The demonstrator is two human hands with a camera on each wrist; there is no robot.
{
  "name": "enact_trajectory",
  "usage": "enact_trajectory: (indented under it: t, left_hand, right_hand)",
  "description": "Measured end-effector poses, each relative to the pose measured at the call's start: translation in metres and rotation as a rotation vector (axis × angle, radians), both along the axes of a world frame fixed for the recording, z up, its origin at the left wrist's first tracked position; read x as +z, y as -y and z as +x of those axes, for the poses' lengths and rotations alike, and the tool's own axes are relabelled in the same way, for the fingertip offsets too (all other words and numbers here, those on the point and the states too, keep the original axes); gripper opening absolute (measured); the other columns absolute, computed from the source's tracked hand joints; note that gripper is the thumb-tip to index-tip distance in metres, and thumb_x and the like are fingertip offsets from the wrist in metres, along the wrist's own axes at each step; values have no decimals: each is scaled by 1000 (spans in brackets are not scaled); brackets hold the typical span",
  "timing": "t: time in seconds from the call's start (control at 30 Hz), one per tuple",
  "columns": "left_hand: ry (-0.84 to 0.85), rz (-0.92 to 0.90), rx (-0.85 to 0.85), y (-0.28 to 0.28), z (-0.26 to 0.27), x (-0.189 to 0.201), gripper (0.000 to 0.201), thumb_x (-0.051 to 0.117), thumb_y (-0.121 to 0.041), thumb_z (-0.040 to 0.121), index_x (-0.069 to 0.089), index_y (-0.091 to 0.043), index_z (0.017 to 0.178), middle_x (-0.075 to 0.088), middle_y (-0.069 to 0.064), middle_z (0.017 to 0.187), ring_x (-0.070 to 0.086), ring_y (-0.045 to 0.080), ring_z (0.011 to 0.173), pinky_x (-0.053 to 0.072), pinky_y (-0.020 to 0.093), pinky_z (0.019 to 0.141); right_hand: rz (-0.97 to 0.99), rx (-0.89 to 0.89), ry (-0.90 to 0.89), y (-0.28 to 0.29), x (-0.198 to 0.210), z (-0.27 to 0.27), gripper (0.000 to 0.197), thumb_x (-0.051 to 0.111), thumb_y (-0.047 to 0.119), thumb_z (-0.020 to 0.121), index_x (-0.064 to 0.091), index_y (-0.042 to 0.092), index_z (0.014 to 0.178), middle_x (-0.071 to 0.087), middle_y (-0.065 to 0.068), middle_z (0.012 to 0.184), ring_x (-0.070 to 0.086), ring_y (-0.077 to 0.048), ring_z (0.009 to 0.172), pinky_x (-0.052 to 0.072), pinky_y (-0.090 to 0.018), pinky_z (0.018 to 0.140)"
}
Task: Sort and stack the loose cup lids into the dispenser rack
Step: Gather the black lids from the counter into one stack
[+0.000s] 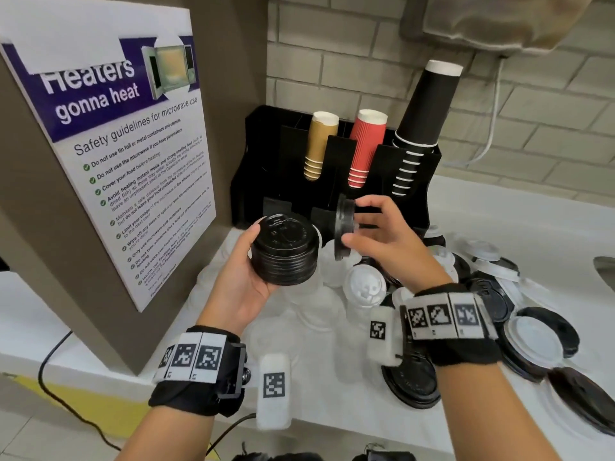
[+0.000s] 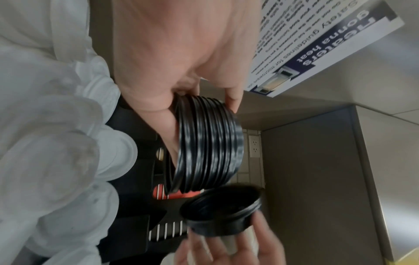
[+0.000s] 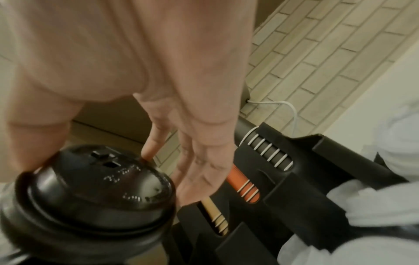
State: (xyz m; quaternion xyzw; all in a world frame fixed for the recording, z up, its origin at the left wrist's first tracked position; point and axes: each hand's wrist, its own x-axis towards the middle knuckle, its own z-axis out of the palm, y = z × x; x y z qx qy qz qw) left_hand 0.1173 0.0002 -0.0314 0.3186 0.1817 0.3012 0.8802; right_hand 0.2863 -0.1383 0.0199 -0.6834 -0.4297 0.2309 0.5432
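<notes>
My left hand [image 1: 263,257] grips a stack of black lids [image 1: 284,251], dome side up, in front of the black dispenser rack [image 1: 266,144]. In the left wrist view the thumb and palm wrap round the stack of black lids [image 2: 208,145]. My right hand [image 1: 354,222] pinches a single black lid [image 1: 344,227] on edge, just right of the stack and close to the rack's lower slots. The right wrist view shows that lid [image 3: 95,188] dome-up between thumb and fingers, and the left wrist view catches its hollow underside [image 2: 224,211].
Gold [image 1: 319,144], red [image 1: 366,148] and black paper cups [image 1: 422,114] stand upside down in the rack. Loose white lids [image 1: 364,287] and black lids [image 1: 409,384] cover the white counter [image 1: 515,227] under and right of my hands. A poster panel [image 1: 116,161] stands on the left.
</notes>
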Motion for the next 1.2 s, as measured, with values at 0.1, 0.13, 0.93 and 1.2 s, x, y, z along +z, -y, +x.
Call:
enact_trajectory:
  t: [0.1, 0.13, 0.93, 1.2]
  left_hand:
    - [-42, 28, -73, 5, 8, -4, 59, 50, -45, 88, 53, -13, 137, 63, 12, 131, 62, 24, 118, 58, 34, 83]
    - [-53, 45, -100, 6, 10, -5, 57, 50, -46, 89, 55, -13, 135, 63, 12, 130, 62, 24, 117, 58, 34, 81]
    - [-162, 71, -271, 22, 30, -9, 52, 40, -51, 97, 62, -14, 126, 68, 14, 120, 66, 26, 110, 59, 35, 75]
    - [-25, 63, -165, 8, 20, -7, 45, 64, -37, 79, 66, -15, 119, 69, 8, 120, 68, 21, 108, 58, 32, 72]
  right_hand:
    - [61, 29, 45, 4, -8, -17, 48, 75, 15, 81, 53, 30, 121, 63, 6, 116, 61, -7, 104, 53, -23, 86]
    - [64, 18, 69, 4, -9, -21, 47, 74, 16, 81, 55, 30, 122, 62, 8, 117, 59, -4, 105, 52, -21, 85]
    - [-121, -24, 418, 10, -11, -32, 41, 78, 38, 74, 66, 37, 113, 52, 8, 128, 42, -14, 125, 40, -38, 105]
    - [-289, -104, 510, 9, 5, 27, 25, 64, 32, 89, 63, 27, 113, 59, 4, 112, 55, -9, 105, 43, -21, 91]
